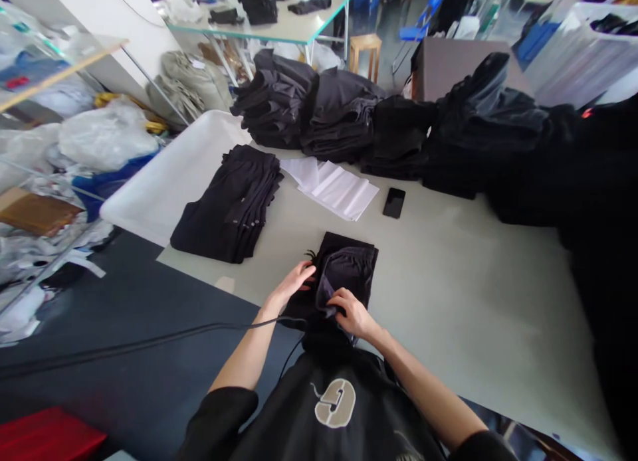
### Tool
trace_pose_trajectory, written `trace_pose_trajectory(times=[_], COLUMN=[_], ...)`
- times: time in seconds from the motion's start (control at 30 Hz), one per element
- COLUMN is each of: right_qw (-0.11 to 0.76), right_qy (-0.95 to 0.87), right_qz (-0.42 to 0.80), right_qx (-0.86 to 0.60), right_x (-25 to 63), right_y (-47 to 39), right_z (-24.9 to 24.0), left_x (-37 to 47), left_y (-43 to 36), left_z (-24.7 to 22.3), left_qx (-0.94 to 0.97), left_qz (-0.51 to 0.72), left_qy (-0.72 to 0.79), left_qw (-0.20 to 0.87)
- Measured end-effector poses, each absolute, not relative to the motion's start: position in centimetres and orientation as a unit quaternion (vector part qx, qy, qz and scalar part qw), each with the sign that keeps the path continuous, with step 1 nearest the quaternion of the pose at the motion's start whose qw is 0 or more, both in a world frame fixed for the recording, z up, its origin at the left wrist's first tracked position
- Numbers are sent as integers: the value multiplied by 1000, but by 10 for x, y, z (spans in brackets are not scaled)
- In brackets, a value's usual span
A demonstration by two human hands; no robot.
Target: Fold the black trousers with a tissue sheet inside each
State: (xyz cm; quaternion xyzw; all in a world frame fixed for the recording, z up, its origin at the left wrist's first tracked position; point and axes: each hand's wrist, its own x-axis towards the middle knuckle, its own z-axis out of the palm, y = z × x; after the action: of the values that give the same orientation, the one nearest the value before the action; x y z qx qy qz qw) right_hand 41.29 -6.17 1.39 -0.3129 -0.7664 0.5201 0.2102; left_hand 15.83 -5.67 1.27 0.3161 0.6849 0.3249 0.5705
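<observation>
A black garment (351, 272) with a gathered waistband lies partly folded at the table's near edge, in front of my body. At its left side is my left hand (298, 279), its fingers apart and touching the dark fabric near a drawstring end. My right hand (351, 311) has its fingers curled on the garment's lower edge, pinching the cloth there. Part of the fabric hangs toward my shirt, and its lower end merges with the black there.
A stack of folded dark trousers (232, 205) lies left on the table (448, 268), beside a white tray (154, 175). White sheets (339, 188) and a phone (394, 202) lie beyond the garment. Dark garment piles (341, 112) line the far side. A black cable (199, 329) crosses at left.
</observation>
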Motion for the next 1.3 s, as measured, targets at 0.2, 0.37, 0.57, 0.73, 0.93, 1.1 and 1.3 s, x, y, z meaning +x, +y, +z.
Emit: trace_pose_trajectory(times=[0.2,0.37,0.57,0.73,0.93,1.1,1.3], right_qw=[78,59,219,274,283,282,254], right_qy=[-668,-472,-287,-304,-299,-335,-414], right_qz=[636,793,759,713,751,741,709], right_qx=[-378,-380,-542,-569,-517,-508,-511], right_x=[437,442,411,402,419,422,436], right_y=[-77,-78,-53,-41,-55,-58,-51], right_z=[-7,-11,-14,-12,-2,4,25], left_x=[213,250,265,257,243,241,279], left_y=[-53,-46,-57,-78,-95,-97,-104], left_z=[-2,-5,3,14,19,21,43], left_qx=[461,493,430,352,283,284,478], left_qz=[216,121,224,397,494,494,372], left_qy=[753,766,762,712,661,675,676], left_qw=[417,395,430,460,488,469,421])
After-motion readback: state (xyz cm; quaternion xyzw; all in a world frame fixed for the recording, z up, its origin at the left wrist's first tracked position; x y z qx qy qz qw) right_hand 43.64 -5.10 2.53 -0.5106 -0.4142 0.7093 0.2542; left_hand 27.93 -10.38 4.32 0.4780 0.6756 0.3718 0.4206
